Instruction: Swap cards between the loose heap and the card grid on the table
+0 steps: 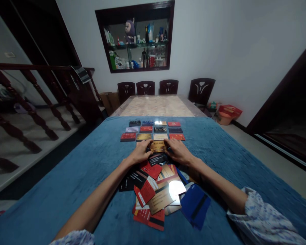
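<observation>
Between my left hand [141,150] and my right hand [178,149], a gold card [158,146] is held by its two ends, fingers closed on it. Just beyond it lie several small card stacks in rows, among them a red stack [128,136], a gold stack [144,137] and a white stack [160,136]. Nearer to me is a loose, overlapping pile with black cards [131,180], a red card [145,193], a gold card with printed lines [161,199] and blue cards [196,204]. Glare whitens part of the pile.
A blue cloth [91,163] covers the near part of the table; its far end shows a marble-like top [158,105]. Dark chairs [202,90] stand around that end. A wooden railing [40,98] is at the left, and a red-covered bin [227,114] at the right.
</observation>
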A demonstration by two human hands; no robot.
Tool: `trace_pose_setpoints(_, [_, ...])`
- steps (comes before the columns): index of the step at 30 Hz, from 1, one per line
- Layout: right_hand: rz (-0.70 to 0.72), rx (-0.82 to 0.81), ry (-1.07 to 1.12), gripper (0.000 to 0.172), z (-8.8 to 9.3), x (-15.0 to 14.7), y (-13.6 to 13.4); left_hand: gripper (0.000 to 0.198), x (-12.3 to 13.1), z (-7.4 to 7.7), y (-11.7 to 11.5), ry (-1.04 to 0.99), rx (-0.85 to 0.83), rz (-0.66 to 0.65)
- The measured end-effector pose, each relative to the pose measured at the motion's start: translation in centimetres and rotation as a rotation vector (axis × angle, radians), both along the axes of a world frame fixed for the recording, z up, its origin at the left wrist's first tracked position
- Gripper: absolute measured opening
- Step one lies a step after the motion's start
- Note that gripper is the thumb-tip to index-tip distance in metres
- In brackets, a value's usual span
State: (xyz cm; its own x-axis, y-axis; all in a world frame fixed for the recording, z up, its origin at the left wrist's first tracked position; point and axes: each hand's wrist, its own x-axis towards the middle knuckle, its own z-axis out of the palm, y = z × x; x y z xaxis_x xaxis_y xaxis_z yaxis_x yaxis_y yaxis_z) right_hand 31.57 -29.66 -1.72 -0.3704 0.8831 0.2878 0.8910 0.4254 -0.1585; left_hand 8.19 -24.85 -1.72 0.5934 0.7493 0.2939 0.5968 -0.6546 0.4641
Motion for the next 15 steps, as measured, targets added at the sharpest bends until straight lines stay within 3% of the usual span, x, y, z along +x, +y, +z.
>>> trace_pose_setpoints(6, [0.056,0.027,-0.039,0.038,0.7,0.2,-0.1,0.053,-0.3,1.3,-0.5,0.111,-0.004,0.0])
trace_pose_setpoints(15, [0.072,0.05,-0.075,0.042,1.7,-0.7,0.1,0.049,-1.0,2.5,-0.7,0.268,0.068,0.013])
